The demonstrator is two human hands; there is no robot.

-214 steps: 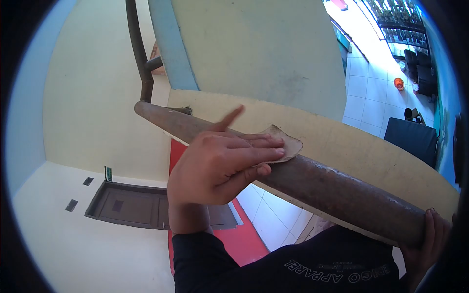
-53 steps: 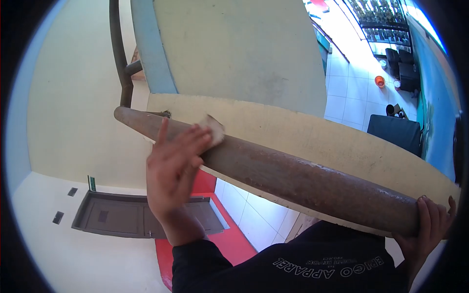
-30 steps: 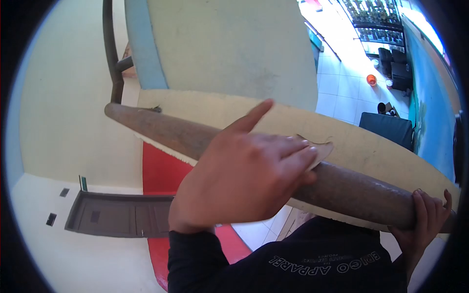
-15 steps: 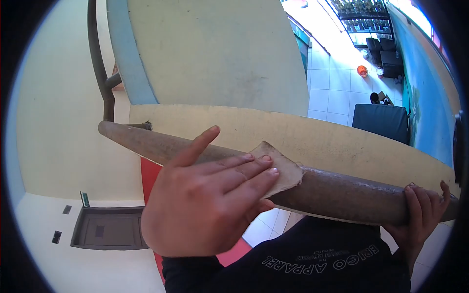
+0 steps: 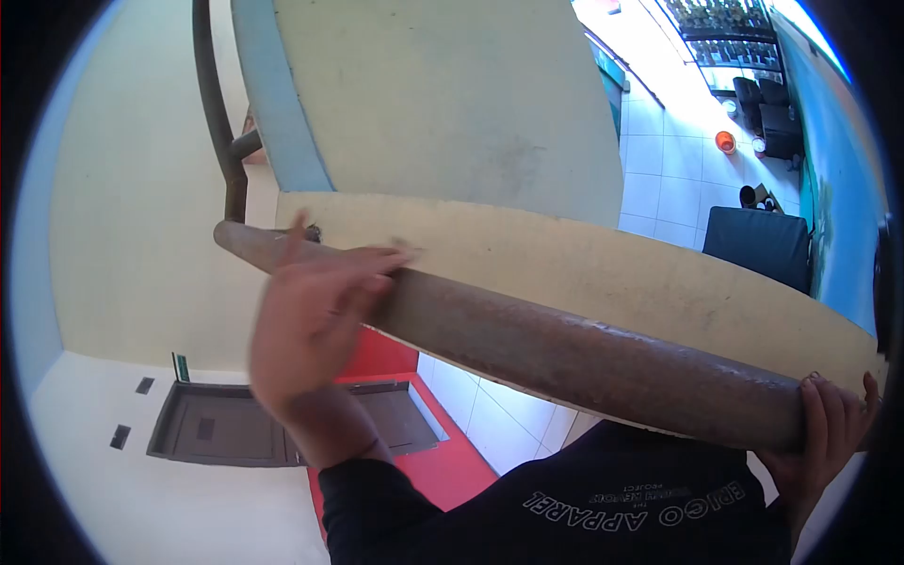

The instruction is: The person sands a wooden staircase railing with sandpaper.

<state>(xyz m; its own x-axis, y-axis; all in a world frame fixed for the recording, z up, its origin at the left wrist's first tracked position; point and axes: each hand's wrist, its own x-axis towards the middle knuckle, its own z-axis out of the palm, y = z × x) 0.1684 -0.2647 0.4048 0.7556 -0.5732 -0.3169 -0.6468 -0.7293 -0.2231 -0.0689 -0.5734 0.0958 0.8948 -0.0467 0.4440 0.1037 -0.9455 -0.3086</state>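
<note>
A brown, worn handrail (image 5: 565,348) runs across the view, sloping down to the right, along the top of a cream low wall. My left hand (image 5: 315,306), smeared by motion, lies over the rail near its left end, fingers bent around it and pointing right. The tan piece of sandpaper under those fingers is almost wholly hidden; only a blurred edge seems to show by the fingertips. At the far right my right hand (image 5: 829,414) grips the rail, fingers over the top and the thumb side below. Between the hands the rail's surface is bare, with a shiny upper edge.
Below the rail are a brown door (image 5: 226,424) and a red area (image 5: 452,433). Beyond the cream wall (image 5: 603,259) lies a tiled floor with a dark padded seat (image 5: 758,247) and an orange bucket (image 5: 725,142). Another rail pipe (image 5: 212,85) rises at upper left.
My left hand has slid left along the rail with the sandpaper, uncovering the middle stretch. My right hand keeps its grip. The whole view has shifted slightly.
</note>
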